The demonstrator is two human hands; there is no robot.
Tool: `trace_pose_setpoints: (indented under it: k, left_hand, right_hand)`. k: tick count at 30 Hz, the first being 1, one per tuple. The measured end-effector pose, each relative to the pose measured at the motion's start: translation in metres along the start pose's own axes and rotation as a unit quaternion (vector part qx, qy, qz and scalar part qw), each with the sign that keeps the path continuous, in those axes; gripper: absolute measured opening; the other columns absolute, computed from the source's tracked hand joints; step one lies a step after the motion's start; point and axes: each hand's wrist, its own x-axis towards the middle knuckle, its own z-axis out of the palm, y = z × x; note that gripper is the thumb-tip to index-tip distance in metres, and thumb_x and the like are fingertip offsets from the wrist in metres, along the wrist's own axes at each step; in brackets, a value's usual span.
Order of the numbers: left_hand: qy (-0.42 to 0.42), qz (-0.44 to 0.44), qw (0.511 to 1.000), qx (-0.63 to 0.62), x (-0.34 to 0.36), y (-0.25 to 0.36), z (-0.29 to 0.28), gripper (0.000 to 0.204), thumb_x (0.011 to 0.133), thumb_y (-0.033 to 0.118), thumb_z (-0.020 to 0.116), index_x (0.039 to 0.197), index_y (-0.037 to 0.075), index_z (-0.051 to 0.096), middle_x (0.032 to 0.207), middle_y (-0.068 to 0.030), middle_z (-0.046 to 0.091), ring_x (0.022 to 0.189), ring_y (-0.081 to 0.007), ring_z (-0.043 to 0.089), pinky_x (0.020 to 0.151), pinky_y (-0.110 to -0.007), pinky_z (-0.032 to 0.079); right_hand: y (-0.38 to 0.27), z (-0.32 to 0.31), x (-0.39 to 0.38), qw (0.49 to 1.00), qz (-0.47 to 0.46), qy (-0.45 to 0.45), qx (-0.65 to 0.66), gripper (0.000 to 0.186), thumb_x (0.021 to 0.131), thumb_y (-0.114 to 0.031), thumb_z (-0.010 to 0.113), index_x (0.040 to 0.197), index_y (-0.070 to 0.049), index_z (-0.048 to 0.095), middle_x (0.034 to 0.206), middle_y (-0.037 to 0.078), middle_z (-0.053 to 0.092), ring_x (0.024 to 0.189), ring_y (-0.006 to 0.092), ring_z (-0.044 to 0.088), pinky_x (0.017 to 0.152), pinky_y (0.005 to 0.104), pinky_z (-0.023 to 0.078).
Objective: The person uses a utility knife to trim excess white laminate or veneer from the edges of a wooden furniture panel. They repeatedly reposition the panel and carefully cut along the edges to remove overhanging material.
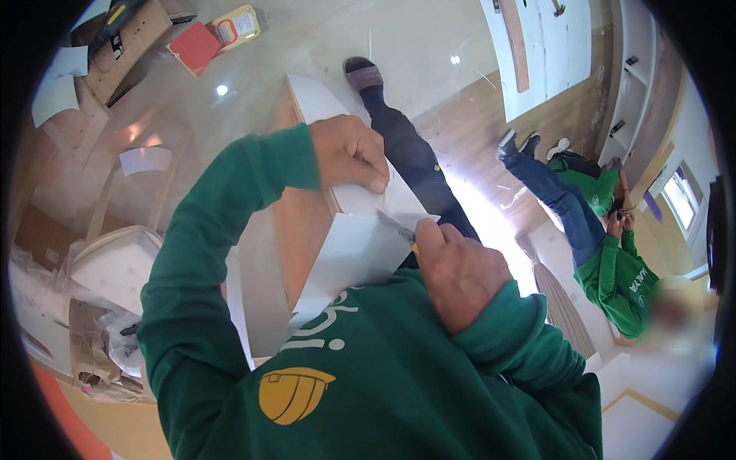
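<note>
My right hand (464, 272) is wrapped round a utility knife (397, 228). Its grey blade points up and left, lying over the top edge of a white sheet (349, 257); a bit of yellow handle shows at my fingers. This stiff sheet lies in front of my chest, against a long white-faced wooden panel (300, 230). Just beyond it, my left hand (353, 157) is closed, thumb and fingertips pressed together low over the panel's white face. Whatever those fingers pinch is too small or hidden to name.
My outstretched leg (406, 138) lies along the panel's right side. A co-worker (594, 215) in green sits at the right. Far left stand a wooden box (126, 50) with a tool on it and a white-seated chair (115, 261). A red sheet (196, 47) and yellow-edged pack (236, 29) lie on the floor.
</note>
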Motion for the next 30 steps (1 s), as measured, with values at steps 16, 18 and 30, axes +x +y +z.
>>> trace_pose_setpoints:
  k: [16,18,30]
  left_hand:
    - [-0.004,-0.008,1.000,0.010,0.014,-0.005,-0.005,0.015,0.079,0.011,0.072,0.089,0.001,0.072,0.082,-0.0068,0.065,0.079,-0.0159,0.061,0.072,-0.027,0.046]
    - [-0.012,-0.026,1.000,0.013,0.015,-0.005,-0.005,0.015,0.079,0.011,0.073,0.089,0.001,0.072,0.082,-0.0066,0.065,0.079,-0.0160,0.061,0.072,-0.027,0.046]
    - [-0.008,-0.032,0.997,0.074,0.034,-0.010,-0.005,0.014,0.079,0.011,0.071,0.089,0.000,0.071,0.081,-0.0075,0.064,0.077,-0.0174,0.061,0.071,-0.029,0.047]
  right_hand:
    - [0.019,0.004,-0.002,0.998,0.009,-0.008,0.068,0.010,0.087,-0.009,0.050,0.093,-0.002,0.045,0.081,0.015,0.058,0.070,0.0323,0.064,0.058,0.0435,0.051]
    - [0.019,0.003,-0.001,0.997,-0.004,0.002,0.073,0.011,0.085,-0.008,0.051,0.093,-0.001,0.045,0.082,0.016,0.058,0.070,0.0313,0.065,0.058,0.0424,0.053]
    - [0.023,0.005,0.007,0.997,0.010,-0.014,0.079,0.013,0.085,-0.008,0.052,0.094,-0.001,0.045,0.085,0.018,0.060,0.072,0.0322,0.066,0.060,0.0414,0.055]
